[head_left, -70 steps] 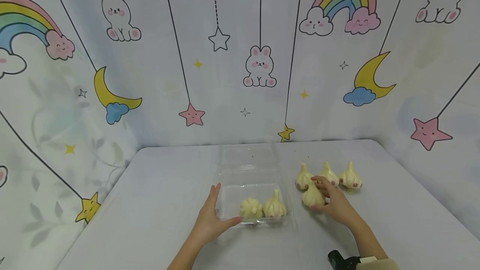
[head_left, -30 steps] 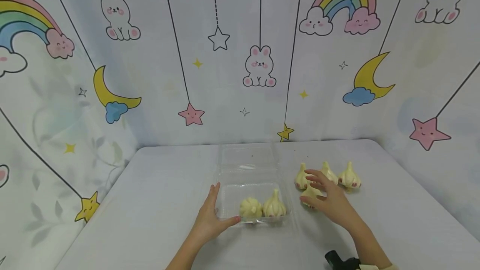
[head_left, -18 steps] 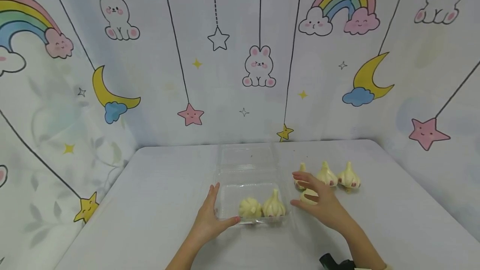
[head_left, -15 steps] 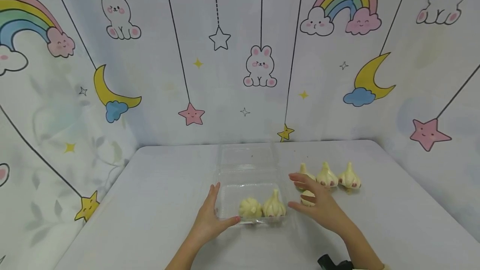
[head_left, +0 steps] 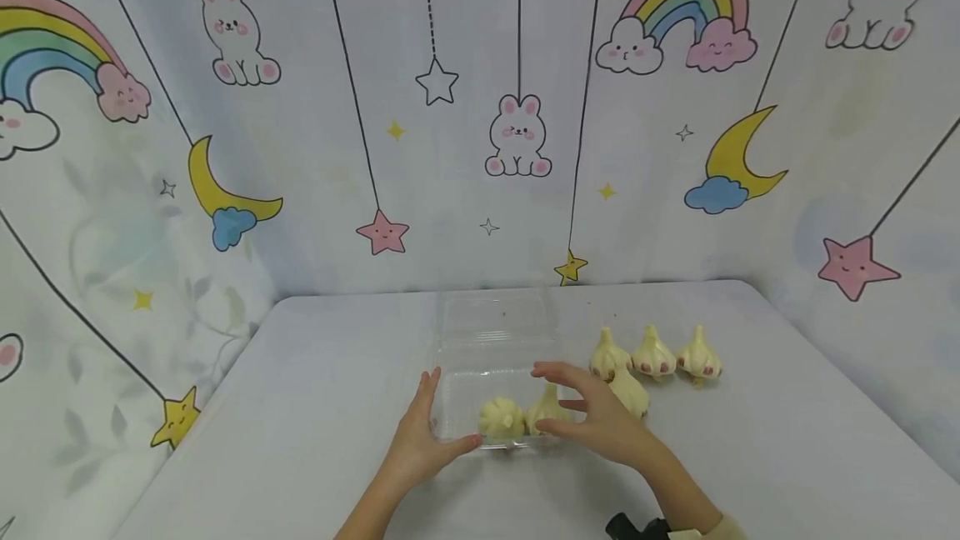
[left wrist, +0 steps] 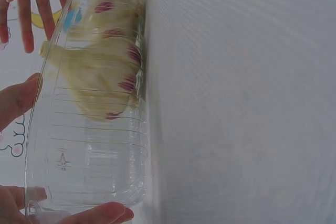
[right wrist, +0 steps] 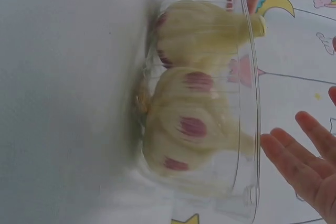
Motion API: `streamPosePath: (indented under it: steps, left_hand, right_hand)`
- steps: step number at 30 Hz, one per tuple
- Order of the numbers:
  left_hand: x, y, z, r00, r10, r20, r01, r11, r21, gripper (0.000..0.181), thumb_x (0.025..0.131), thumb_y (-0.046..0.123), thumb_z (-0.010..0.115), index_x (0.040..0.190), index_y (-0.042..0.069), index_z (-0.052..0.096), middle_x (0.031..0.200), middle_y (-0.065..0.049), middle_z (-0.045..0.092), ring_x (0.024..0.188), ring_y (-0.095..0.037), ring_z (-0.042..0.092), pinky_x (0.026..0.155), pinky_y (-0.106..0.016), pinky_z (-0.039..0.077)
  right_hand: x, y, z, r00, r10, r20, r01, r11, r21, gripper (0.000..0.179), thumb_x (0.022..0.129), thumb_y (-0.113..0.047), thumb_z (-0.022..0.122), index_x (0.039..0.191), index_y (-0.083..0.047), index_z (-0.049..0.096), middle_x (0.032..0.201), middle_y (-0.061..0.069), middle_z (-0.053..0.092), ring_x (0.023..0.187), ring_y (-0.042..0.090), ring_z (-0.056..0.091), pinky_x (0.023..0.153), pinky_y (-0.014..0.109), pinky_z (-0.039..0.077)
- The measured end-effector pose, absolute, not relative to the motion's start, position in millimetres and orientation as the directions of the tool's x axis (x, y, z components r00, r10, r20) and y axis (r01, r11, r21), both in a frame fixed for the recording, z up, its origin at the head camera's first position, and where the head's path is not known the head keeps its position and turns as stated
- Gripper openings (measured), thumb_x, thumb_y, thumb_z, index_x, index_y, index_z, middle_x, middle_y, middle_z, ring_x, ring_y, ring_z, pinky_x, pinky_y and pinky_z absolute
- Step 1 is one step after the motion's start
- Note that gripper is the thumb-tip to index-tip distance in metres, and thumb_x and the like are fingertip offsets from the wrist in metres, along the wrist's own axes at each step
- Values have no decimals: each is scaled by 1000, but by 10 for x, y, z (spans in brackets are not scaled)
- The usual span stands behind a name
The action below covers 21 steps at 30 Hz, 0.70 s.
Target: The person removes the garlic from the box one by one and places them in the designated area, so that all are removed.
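A clear plastic clamshell box (head_left: 457, 402) stands open with two garlic bulbs inside, the left bulb (head_left: 501, 417) and the right bulb (head_left: 545, 408). My left hand (head_left: 422, 436) holds its front-left corner, thumb at the front rim and fingers along the left wall. Over the box's right end hovers my right hand (head_left: 596, 419), fingers apart and slightly bent, partly hiding the right bulb. In the right wrist view a fingertip lies close to that bulb's stem (right wrist: 247, 142); whether it touches, I cannot tell. Purple marks show on the bulbs in both wrist views.
Several garlic bulbs (head_left: 654, 354) sit on the white table (head_left: 337, 365) right of the box, one bulb (head_left: 628, 394) in front of the others. The box's raised clear lid (head_left: 495, 315) is at the back. A printed cloth wall (head_left: 450, 173) stands behind.
My right hand has left the front garlic bulb on the table and moved left over the box, its fingers apart. The left hand and the bulbs in the box stay in place.
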<state>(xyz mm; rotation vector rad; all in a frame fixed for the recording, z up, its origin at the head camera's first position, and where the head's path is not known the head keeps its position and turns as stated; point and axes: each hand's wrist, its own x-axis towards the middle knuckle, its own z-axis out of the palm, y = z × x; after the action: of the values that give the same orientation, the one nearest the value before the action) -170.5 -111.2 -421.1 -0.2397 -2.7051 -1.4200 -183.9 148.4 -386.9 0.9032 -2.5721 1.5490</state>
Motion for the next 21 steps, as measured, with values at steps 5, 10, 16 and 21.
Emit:
streamPosePath:
  steps: [5,10,16,21]
  left_hand:
    - [-1699,-1107,-4218,-985,99,142,173,559,811,107,63,35,83,145,6,20,148,-26,14,130,-47,21,97,-61,29]
    - [-1701,-1110,-4222,-984,106,146,180,555,812,106,64,34,83,145,7,19,147,-26,13,129,-48,21,96,-60,31]
    - [-1698,-1109,-4215,-982,108,155,189,547,816,105,65,33,82,145,5,20,147,-28,14,129,-48,22,97,-59,31]
    - [-1696,-1112,-4211,-982,112,150,187,556,809,105,66,33,82,145,5,19,147,-28,13,129,-48,22,96,-60,31]
  right_hand:
    - [-1868,1365,-3906,-825,-501,262,-468,344,-814,35,78,-26,73,109,-24,57,130,-1,50,121,26,43,86,42,48]
    - [-1886,1273,-3938,-814,-530,235,-462,347,-816,30,78,-26,73,104,-19,60,127,-2,52,120,27,45,85,46,48]
    - [-1906,1201,-3972,-791,-565,236,-484,341,-806,28,78,-30,72,101,-16,64,127,5,54,120,30,46,85,52,46]
    - [-1923,1153,-3998,-773,-585,247,-516,351,-781,22,79,-33,71,91,-15,68,127,8,54,119,31,47,87,54,44]
